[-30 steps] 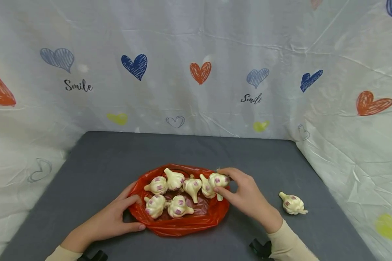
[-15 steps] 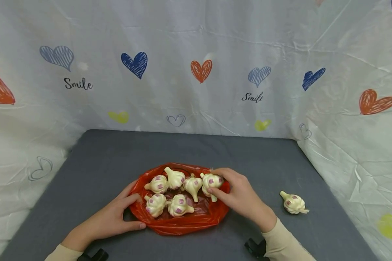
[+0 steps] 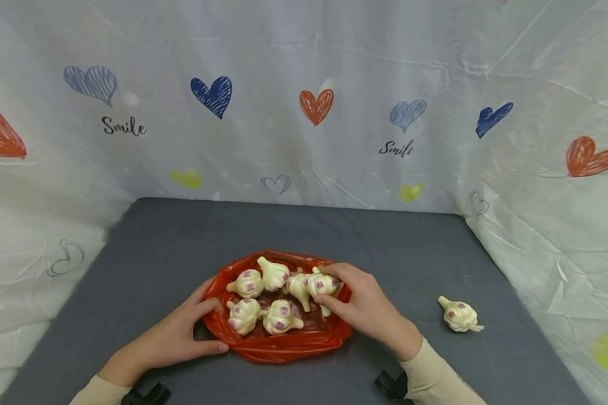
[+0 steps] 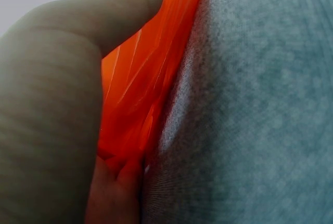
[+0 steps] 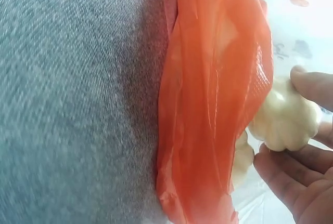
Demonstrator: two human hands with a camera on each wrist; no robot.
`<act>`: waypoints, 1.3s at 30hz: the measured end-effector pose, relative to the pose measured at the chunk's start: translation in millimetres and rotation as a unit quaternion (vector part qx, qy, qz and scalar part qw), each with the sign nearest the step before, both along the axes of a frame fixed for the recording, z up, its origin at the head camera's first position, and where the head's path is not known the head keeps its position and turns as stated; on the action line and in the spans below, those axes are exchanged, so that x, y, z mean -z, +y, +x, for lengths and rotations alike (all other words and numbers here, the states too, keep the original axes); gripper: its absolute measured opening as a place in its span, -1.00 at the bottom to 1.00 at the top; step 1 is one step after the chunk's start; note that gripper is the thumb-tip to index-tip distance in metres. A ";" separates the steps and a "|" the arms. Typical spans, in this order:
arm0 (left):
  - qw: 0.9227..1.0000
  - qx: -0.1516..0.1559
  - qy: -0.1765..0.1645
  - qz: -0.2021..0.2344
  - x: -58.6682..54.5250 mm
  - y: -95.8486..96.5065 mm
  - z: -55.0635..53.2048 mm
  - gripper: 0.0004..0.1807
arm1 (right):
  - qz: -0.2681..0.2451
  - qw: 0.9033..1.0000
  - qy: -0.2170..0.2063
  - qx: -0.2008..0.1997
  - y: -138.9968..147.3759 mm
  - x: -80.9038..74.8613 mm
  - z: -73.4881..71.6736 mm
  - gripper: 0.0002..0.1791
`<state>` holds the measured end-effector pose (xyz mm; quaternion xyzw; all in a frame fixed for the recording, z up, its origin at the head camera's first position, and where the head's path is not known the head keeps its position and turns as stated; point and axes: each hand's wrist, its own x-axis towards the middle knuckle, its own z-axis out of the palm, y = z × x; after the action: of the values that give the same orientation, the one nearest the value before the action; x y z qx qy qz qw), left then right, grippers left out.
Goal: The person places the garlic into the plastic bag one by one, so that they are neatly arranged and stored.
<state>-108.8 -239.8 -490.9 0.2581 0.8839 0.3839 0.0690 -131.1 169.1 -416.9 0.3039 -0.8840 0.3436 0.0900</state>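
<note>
A red plastic bag (image 3: 278,354) lies with its mouth spread wide on the grey table, and several garlic bulbs (image 3: 282,318) with purple patches sit inside. My left hand (image 3: 174,334) holds the bag's left side, thumb low at the front and fingers over the rim; in the left wrist view the thumb (image 4: 125,11) overlaps the red plastic. Over the bag's right part, my right hand (image 3: 367,304) pinches a garlic bulb (image 3: 323,287) between thumb and fingers. That bulb (image 5: 286,115) shows just above the bag's edge in the right wrist view. It partly covers the bulbs behind it.
One loose garlic bulb (image 3: 460,315) lies on the table to the right of the bag. A white curtain (image 3: 263,135) printed with hearts hangs behind the table and along both sides.
My right hand has carried its garlic bulb leftward, from the bag's right rim to over the bulbs inside. The left hand keeps its hold on the bag.
</note>
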 end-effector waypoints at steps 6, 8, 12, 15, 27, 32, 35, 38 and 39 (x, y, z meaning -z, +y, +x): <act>1.000 0.001 -0.004 0.001 -1.8 0.9 -0.3 -0.53 | -0.002 1.000 0.008 -0.017 -6.1 2.4 -0.5 -0.45; 1.000 -0.001 -0.006 0.000 -2.3 1.2 -0.3 -0.54 | -0.004 1.000 0.010 -0.026 -8.8 3.9 -0.4 -0.47; 1.000 0.000 -0.002 -0.006 -3.0 1.9 -0.7 -0.56 | -0.004 0.999 0.007 -0.041 -13.6 6.7 1.0 -0.47; 1.000 0.002 0.003 -0.008 -2.8 2.1 -0.6 -0.54 | -0.001 0.999 -0.002 -0.049 -17.2 8.2 2.8 -0.47; 1.000 -0.001 0.004 -0.001 -0.5 0.9 -0.1 -0.55 | 0.018 0.997 -0.049 -0.053 -28.0 14.9 8.9 -0.47; 1.000 -0.002 -0.004 -0.003 -1.4 0.9 -0.2 -0.52 | 0.027 0.996 -0.058 -0.061 -31.2 16.5 10.8 -0.47; 1.000 -0.001 -0.004 -0.004 -1.2 1.5 -0.5 -0.48 | 0.025 0.996 -0.062 -0.065 -32.4 16.4 11.5 -0.48; 1.000 -0.001 -0.007 -0.003 -1.7 1.9 -0.7 -0.46 | 0.022 0.995 -0.066 -0.067 -33.4 17.5 11.5 -0.49; 1.000 -0.002 -0.009 -0.004 -1.9 1.8 -0.7 -0.47 | 0.021 0.995 -0.070 -0.067 -33.7 17.8 11.5 -0.50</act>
<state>-109.6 -238.0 -489.0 0.2531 0.8851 0.3829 0.0768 -119.5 135.4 -434.7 0.3398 -0.8726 0.3507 -0.0017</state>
